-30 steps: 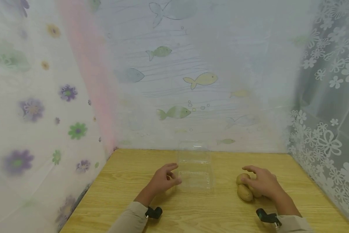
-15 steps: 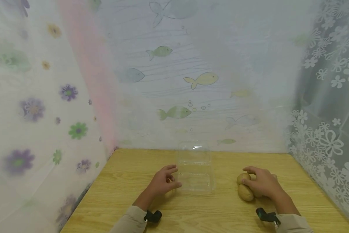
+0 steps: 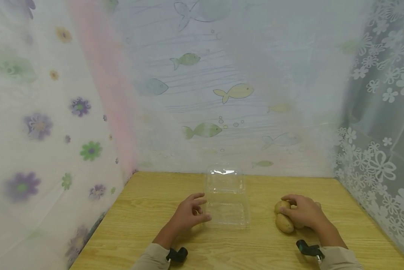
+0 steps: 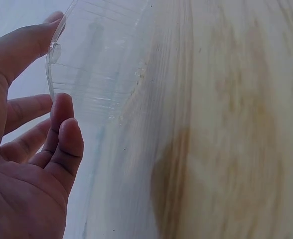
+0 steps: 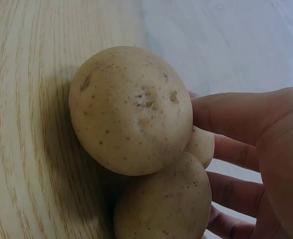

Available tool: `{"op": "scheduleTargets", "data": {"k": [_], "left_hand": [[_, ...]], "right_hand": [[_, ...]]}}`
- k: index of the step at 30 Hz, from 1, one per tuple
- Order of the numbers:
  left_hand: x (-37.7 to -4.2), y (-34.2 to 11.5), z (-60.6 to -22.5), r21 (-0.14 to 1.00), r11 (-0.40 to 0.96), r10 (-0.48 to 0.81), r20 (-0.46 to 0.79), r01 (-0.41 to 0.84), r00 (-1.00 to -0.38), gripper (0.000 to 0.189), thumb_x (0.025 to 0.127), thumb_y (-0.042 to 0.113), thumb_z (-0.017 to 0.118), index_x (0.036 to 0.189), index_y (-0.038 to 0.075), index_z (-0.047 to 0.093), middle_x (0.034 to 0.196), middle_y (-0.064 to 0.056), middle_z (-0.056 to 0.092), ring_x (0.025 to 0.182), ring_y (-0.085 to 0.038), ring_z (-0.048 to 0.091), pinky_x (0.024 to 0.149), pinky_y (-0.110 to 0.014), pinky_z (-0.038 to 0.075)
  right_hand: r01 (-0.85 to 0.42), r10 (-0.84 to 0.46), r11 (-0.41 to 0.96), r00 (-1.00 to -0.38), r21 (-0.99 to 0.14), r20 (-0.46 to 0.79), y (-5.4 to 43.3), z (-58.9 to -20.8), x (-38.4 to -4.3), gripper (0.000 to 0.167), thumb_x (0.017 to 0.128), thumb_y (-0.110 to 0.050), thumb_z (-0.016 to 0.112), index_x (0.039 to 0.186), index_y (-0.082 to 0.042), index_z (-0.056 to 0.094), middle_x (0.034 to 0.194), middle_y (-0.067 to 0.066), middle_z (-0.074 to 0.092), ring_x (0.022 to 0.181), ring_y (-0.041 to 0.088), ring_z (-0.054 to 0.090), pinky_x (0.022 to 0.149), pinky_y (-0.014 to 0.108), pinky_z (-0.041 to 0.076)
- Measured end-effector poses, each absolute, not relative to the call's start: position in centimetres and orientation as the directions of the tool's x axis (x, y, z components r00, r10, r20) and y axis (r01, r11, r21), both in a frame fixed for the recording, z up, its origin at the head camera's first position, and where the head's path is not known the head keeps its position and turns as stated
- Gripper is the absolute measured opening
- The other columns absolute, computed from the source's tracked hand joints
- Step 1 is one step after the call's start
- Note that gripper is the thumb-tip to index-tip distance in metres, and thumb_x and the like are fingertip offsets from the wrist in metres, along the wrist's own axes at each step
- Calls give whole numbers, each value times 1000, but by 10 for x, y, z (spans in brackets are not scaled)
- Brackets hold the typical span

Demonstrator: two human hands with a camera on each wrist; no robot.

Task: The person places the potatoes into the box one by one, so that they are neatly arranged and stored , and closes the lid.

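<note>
An open clear plastic clamshell box (image 3: 227, 215) lies mid-table, its lid half raised toward the back. At its left side my left hand (image 3: 190, 212) holds the edge. In the left wrist view, the thumb of the left hand (image 4: 22, 119) laps over the rim (image 4: 49, 74) and curled fingertips meet it lower down. On the right, my right hand (image 3: 303, 210) curls over several potatoes grouped on the table. A rounded potato (image 5: 131, 112) sits nearest in the right wrist view, the thumb against its side. Another potato (image 3: 284, 224) lies below it, and the fingers partly hide others.
The wooden table (image 3: 148, 210) ends at a fish-print curtain (image 3: 202, 93) behind. A flower-print sheet (image 3: 53, 131) hangs along the left edge, a lace-like flowered one (image 3: 377, 165) along the right. Small black wrist devices (image 3: 178, 255) are worn at both cuffs.
The clamshell box has slid slightly toward me, with my left hand at its edge. My right hand and the potatoes stay almost where they were.
</note>
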State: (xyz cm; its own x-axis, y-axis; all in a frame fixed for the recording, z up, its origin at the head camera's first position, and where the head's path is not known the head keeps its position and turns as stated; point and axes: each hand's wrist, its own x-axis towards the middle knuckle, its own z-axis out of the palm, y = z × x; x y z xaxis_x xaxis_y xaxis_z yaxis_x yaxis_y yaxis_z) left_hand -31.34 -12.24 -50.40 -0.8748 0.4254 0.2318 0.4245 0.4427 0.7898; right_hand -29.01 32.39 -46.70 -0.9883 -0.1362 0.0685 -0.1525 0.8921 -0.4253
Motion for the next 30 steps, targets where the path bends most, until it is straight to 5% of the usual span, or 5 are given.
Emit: {"op": "scheduleTargets", "data": {"k": [11,24,30], "left_hand": [[-313,-121,-507,795,423,445,236,435,-864,86,82,38,90,151,4,50,108,-10,74,75,-7,62,70,-23,54],[-309,-120,-505,816,394,450,230,423,-863,95,80,37,92,155,4,44,124,-16,72,71,-6,60,66,-24,54],[-308,-119,-505,820,391,445,229,419,-865,96,79,36,93,155,5,43,135,-18,68,72,-5,60,66,-23,54]], "right_hand": [[-135,-106,872,-991,-471,88,321,-466,-289,60,93,-59,71,133,-14,69,131,21,69,118,45,64,87,68,37],[-142,-84,830,-988,-539,132,311,-465,-288,66,91,-60,73,135,-11,67,135,22,67,123,47,61,97,73,30],[-159,-73,824,-982,-543,177,305,-463,-288,65,89,-60,75,131,-12,69,130,18,70,119,43,64,97,65,48]]}}
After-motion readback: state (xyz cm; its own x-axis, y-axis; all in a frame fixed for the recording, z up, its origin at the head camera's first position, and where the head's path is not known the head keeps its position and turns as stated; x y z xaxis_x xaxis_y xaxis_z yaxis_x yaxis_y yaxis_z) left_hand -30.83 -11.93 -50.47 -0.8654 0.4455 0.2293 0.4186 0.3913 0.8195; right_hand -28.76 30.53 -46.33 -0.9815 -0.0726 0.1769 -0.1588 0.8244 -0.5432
